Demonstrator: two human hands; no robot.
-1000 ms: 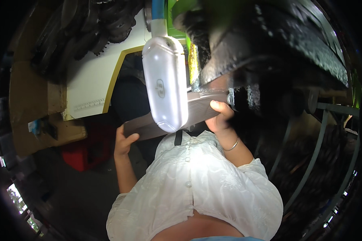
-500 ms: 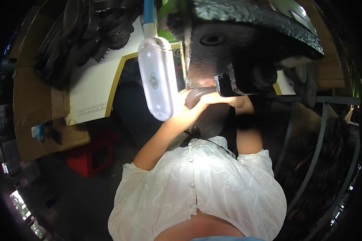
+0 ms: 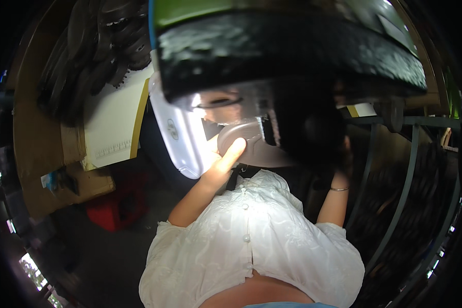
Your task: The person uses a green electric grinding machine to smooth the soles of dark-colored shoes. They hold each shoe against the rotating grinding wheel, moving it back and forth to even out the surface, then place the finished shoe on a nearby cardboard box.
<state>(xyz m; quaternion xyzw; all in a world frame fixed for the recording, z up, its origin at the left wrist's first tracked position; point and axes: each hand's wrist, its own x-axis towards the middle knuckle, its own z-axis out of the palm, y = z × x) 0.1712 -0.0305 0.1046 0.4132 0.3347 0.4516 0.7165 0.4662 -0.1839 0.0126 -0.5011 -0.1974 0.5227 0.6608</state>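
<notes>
At the far left I see a brown cardboard box wall, and beside it a heap of black, curved, sole-like pieces that overlaps a white flat board with a yellow edge, probably kept there to be within arm's reach. Lower down, a red plastic stool stands on the floor, apart from the hands.

Next comes a long, frosted white lamp; I'd judge it hangs so close to throw light on the handling. Just right of it, the left hand grips a smooth, grey-brown, flat piece near its left end, thumb on the face towards me, which seems to steady it. From my view that piece lies below a bulky black-and-green machine head, which covers part of it; I cannot tell whether the 2 touch.

The right hand is in deep shadow behind the machine's dark underside, so I cannot tell its grip. Rightmost, a grey metal rack holds dark pieces, their shapes lost in the gloom
</notes>
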